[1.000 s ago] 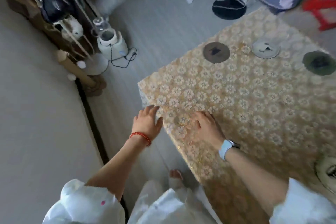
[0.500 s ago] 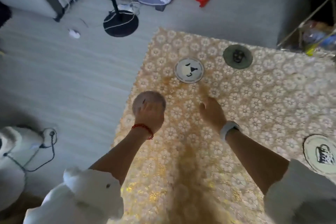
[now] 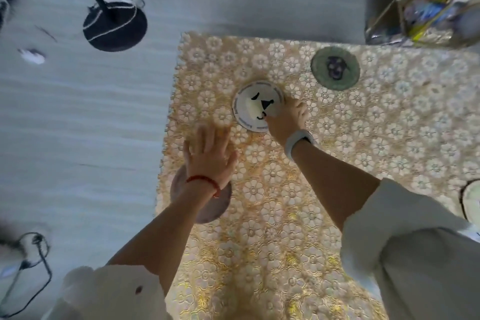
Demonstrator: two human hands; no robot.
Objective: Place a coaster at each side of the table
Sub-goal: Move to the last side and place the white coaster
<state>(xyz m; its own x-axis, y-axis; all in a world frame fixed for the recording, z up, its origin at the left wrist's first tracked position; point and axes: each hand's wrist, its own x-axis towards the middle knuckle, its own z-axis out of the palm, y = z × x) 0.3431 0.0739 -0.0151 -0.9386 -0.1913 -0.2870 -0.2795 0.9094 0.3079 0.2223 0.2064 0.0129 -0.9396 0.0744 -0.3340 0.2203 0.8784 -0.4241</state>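
Coasters spread on a lace-covered bench

Grey flooring (image 3: 78, 117) is seen to the left of a bench (image 3: 298, 215) that is covered by a gold floral lace cloth. Four coasters are laid on it. A white coaster (image 3: 253, 105) with a black face drawing is placed near the far left corner, and its near right edge is touched by the fingertips of the right hand (image 3: 284, 119), which is curled loosely with nothing gripped. A smartwatch (image 3: 298, 141) is worn on that wrist. The left hand (image 3: 209, 156) is held flat with fingers spread wide, nothing being held; whether it is pressed onto the cloth cannot be told. A brownish coaster (image 3: 207, 213) is placed by the left edge and is partly hidden under the left wrist, where a red bracelet (image 3: 205, 180) is worn. A green coaster (image 3: 335, 67) is set near the far edge, and a pale coaster (image 3: 471, 201) is cut off at the right border. A black round stand base (image 3: 115, 24) is seen on the floor beyond the bench
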